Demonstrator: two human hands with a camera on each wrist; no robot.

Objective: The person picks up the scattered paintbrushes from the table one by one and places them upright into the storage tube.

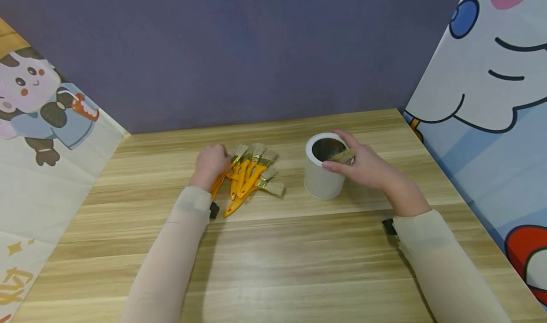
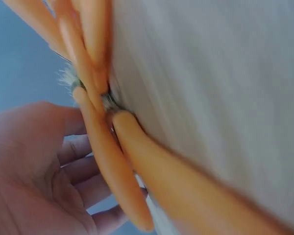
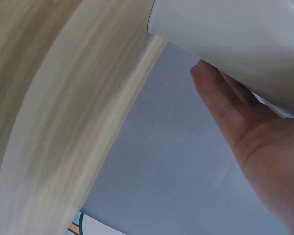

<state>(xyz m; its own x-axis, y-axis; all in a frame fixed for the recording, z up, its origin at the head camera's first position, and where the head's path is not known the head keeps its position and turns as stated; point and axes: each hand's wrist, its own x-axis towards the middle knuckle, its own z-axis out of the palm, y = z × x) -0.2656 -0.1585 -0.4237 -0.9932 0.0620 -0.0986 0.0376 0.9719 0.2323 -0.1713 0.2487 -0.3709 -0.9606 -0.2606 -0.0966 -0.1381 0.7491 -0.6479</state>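
Note:
At the left of a pile of paintbrushes (image 1: 253,173) with yellow-orange handles and pale bristles, my left hand (image 1: 211,164) holds one paintbrush. In the left wrist view its handle (image 2: 110,161) crosses in front of the curled fingers, with the thumb beside it; the exact contact is partly hidden. My right hand (image 1: 363,164) grips an upright white can (image 1: 322,183) near its rim, thumb on the near side and fingers on the far side. Inside the can a paintbrush (image 1: 343,156) leans on the right rim, bristles up. The right wrist view shows fingers (image 3: 218,95) along the can's side.
The wood-grain table (image 1: 278,261) meets a dark purple-grey wall (image 1: 256,52) at the back. Cartoon-printed panels stand at the left (image 1: 38,180) and right (image 1: 478,161). Black straps sit at both wrists.

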